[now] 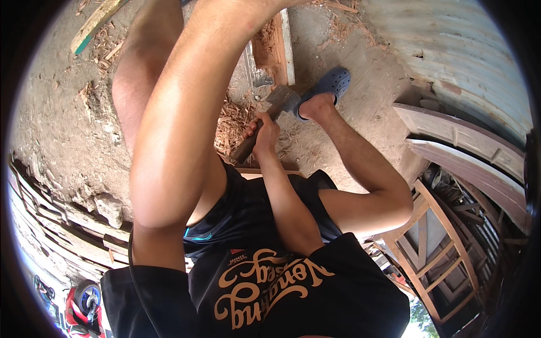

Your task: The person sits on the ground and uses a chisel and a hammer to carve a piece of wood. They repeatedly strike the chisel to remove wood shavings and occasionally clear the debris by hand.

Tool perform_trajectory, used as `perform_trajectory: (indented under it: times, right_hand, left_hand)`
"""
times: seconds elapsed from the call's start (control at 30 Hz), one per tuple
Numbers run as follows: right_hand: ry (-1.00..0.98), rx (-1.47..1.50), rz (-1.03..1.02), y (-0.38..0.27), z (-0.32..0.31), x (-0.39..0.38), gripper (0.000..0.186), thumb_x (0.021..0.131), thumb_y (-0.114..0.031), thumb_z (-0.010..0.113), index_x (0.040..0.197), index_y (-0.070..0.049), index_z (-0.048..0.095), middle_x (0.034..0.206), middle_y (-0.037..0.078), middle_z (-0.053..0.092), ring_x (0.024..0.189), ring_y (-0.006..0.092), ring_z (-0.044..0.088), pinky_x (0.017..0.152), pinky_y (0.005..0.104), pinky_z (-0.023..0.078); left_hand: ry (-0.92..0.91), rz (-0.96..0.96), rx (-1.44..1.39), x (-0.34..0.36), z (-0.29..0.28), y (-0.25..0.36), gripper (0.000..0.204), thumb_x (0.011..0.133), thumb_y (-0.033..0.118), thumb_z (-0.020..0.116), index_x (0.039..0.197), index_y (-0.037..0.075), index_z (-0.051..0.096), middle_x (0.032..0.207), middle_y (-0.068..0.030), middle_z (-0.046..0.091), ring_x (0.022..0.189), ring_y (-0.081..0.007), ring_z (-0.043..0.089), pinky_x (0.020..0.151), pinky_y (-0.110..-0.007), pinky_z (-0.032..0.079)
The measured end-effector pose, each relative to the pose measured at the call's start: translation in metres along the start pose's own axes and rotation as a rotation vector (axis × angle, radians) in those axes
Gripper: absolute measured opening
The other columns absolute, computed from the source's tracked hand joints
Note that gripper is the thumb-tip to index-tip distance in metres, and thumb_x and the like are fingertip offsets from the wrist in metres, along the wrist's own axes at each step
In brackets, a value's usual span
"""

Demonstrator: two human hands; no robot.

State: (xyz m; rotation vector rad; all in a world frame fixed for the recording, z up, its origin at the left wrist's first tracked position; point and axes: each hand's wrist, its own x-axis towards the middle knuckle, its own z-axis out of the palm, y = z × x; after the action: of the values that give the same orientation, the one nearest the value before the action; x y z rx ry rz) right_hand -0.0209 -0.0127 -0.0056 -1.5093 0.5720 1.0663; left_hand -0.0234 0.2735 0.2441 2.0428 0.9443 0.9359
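Observation:
My right hand (265, 132) is closed on the dark handle of a hatchet-like tool (284, 100), its metal head pointing up and to the right. The tool is over a heap of wood shavings (234, 132). Just above its head lies a grooved wooden piece (276, 45) with pale, weathered edges and reddish wood inside. My left forearm rises across the picture to the top edge, and the hand is out of view. My right foot, in a blue clog (332, 84), rests beside the tool on the dirt ground.
A green-edged board (93, 25) lies at upper left, corrugated metal sheeting (462, 62) at upper right. Panelled boards (462, 135) and a wooden frame (442, 250) stand at right. Stacked wood (67, 219) and a red motorbike (79, 315) are at lower left.

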Motion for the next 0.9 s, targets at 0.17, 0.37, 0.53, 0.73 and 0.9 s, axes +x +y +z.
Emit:
perform_trajectory:
  times: [0.17, 0.37, 0.53, 0.73, 0.9]
  right_hand:
    - [-0.029, -0.016, -0.055, 0.006, 0.002, 0.013, 0.024, 0.085, -0.017, 0.063, 0.075, -0.009, 0.042, 0.059, 0.004, 0.043, 0.048, 0.0178, 0.044, 0.048, 0.0363, 0.039]
    - [0.032, -0.147, -0.12, 0.019, -0.01, 0.019, 0.024, 0.087, -0.016, 0.061, 0.072, -0.008, 0.043, 0.058, 0.004, 0.045, 0.049, 0.0179, 0.047, 0.048, 0.0364, 0.041]
    - [0.064, -0.661, -0.278, 0.068, -0.039, 0.012, 0.027, 0.085, -0.019, 0.062, 0.066, -0.003, 0.05, 0.058, 0.007, 0.052, 0.054, 0.0203, 0.055, 0.053, 0.0393, 0.045]
    - [-0.06, -1.292, -0.438, 0.026, -0.037, 0.001, 0.033, 0.079, -0.029, 0.065, 0.092, 0.001, 0.069, 0.081, 0.021, 0.069, 0.08, 0.0369, 0.067, 0.073, 0.0439, 0.051]
    - [0.142, -1.261, -0.23, -0.027, -0.048, 0.011, 0.035, 0.079, -0.029, 0.067, 0.092, 0.004, 0.069, 0.083, 0.021, 0.07, 0.084, 0.0387, 0.069, 0.075, 0.0448, 0.051]
  left_hand:
    - [0.083, 0.136, 0.01, 0.005, 0.009, -0.004, 0.019, 0.071, 0.004, 0.068, 0.075, -0.014, 0.063, 0.071, -0.0328, 0.063, 0.073, -0.0435, 0.068, 0.07, -0.044, 0.057]
    - [0.039, 0.152, -0.046, -0.005, 0.015, -0.001, 0.016, 0.07, 0.001, 0.067, 0.075, -0.013, 0.064, 0.073, -0.0325, 0.063, 0.075, -0.0432, 0.069, 0.072, -0.043, 0.057]
    - [-0.071, 0.049, -0.044, -0.003, 0.013, 0.006, 0.015, 0.07, 0.001, 0.067, 0.075, -0.013, 0.064, 0.072, -0.0314, 0.064, 0.073, -0.0418, 0.069, 0.071, -0.043, 0.058]
    - [-0.051, 0.123, -0.065, -0.003, 0.033, 0.001, 0.016, 0.072, 0.003, 0.069, 0.074, -0.013, 0.064, 0.07, -0.0302, 0.064, 0.07, -0.0405, 0.07, 0.069, -0.042, 0.058]
    - [-0.13, 0.018, -0.033, -0.004, 0.017, 0.006, 0.018, 0.072, 0.005, 0.071, 0.074, -0.012, 0.064, 0.069, -0.0292, 0.065, 0.069, -0.0399, 0.07, 0.068, -0.042, 0.058]
